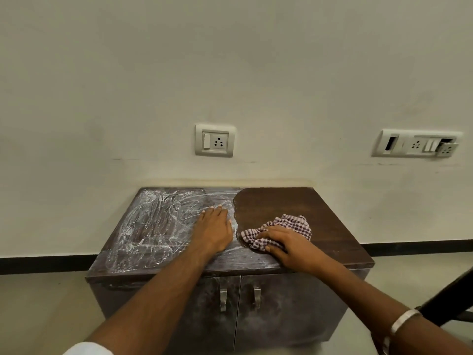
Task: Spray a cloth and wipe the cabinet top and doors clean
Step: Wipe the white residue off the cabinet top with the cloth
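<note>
A low dark wooden cabinet (pixel 332 226) stands against a pale wall. Its top is split in look: the left and middle part is covered in white chalky scrawls and smears (pixel 153 226), while the right part is clean, dark brown and slightly glossy, with a curved edge where the two areas meet. A thin band of white residue runs along the near edge.

The right hand (pixel 284 245) presses a crumpled checked cloth (pixel 284 226), purple and white, onto the top near its middle, just right of the dirty zone; its fingers (pixel 266 235) are curled over the cloth's near part, holding it down. The left hand (pixel 213 231) lies flat on the smeared surface just left of the cloth, palm down, fingers (pixel 212 211) together and stretched toward the wall, gripping nothing.

Below, the two cabinet doors (pixel 286 308) are closed, dull and mottled with grey smudges, each with a metal handle (pixel 223 299) near the centre seam. A metal bangle (pixel 404 321) circles the right wrist. On the wall above sit a single socket plate (pixel 214 140) and, further right, a wider switch panel (pixel 416 144) with one module hanging loose.
</note>
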The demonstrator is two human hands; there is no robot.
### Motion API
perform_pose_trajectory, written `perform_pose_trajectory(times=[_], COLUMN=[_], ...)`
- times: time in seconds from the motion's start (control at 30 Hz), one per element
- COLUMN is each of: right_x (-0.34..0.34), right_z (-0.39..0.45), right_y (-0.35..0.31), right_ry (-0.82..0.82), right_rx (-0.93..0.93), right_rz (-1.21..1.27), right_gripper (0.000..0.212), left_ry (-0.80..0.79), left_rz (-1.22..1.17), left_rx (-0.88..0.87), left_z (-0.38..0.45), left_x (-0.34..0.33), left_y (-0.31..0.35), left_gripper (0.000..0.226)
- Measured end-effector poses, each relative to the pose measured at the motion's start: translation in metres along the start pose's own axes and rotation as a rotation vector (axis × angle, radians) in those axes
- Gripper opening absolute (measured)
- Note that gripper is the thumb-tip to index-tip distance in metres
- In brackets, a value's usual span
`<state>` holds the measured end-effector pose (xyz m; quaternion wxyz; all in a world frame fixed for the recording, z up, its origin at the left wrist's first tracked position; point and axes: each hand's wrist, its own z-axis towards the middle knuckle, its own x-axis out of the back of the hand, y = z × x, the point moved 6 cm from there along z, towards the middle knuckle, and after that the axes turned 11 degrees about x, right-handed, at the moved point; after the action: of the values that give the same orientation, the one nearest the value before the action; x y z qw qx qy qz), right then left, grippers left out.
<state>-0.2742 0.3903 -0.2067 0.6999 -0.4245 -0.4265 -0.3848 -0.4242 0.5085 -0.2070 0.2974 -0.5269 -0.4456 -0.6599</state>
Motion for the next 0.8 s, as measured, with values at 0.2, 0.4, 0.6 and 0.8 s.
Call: perform_pose_trajectory(times=[0.2, 0.4, 0.6, 0.8], right_x=[-0.003, -0.011, -0.001, -0.008], right_z=[0.014, -0.011, -0.012, -0.003], right_y=[-0.010, -0.028, -0.016, -0.031], right_ry=[0.031, 0.014, 0.024, 0.049], right_rx=[-0.002, 0.054, 0.001, 0.050], right_rz=[-0.034, 0.000, -0.001, -0.019], right_gripper=[0.036, 0.038, 0.036, 0.035], left_ry=[0.000, 0.007, 0.004, 0.003], left_rz=[-0.008, 0.009, -0.005, 0.021], left_rx=[0.010, 0.003, -0.002, 0.005], left_z=[-0.001, -0.002, -0.007, -0.009], left_x=[0.000, -0.001, -0.001, -0.003], left_y=[-0.006, -0.003, -0.003, -0.004], left_gripper=[0.052, 0.053, 0.053, 0.054])
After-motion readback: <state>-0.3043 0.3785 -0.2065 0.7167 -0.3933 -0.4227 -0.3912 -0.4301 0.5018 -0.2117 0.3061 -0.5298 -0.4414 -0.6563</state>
